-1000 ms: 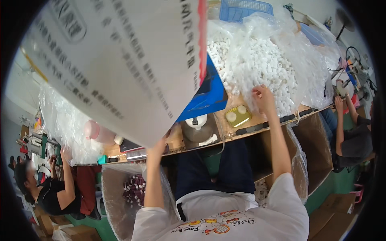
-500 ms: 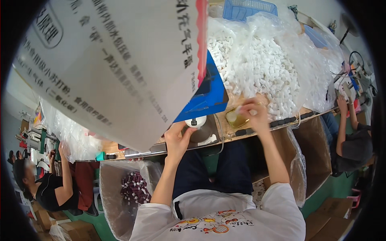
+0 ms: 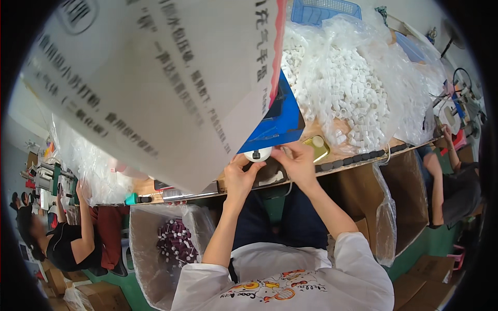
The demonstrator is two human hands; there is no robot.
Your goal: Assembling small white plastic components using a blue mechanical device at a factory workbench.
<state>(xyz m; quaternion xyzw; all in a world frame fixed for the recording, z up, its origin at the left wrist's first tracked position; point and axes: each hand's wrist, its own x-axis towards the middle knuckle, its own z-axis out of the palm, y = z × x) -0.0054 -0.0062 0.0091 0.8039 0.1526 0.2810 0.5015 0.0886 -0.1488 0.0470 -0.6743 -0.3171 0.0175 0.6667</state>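
Note:
Both my hands meet at the front of a blue machine [image 3: 282, 122] on the workbench. Under its edge sits a round white fixture [image 3: 264, 154] with a dark peg in its middle. My left hand [image 3: 241, 179] is at the fixture's left, thumb and fingers closed against its front. My right hand [image 3: 298, 161] is at the fixture's right with fingertips pinched; anything between them is hidden. Beside my right hand lies a small yellow-green dish [image 3: 320, 149]. Behind it, small white tubular plastic pieces [image 3: 353, 93] are heaped in a clear plastic bag [image 3: 410, 109].
A large printed sheet [image 3: 155, 93] hides the upper left and part of the machine. Below left, a lined carton [image 3: 145, 254] holds purple-and-white pieces; open cartons [image 3: 358, 194] stand at right. A blue basket [image 3: 327, 13] is behind the pile. People work at both sides.
My right hand has moved left from over the yellow-green dish to the white fixture, beside my left hand. The view has shifted slightly, and the sheet appears farther right.

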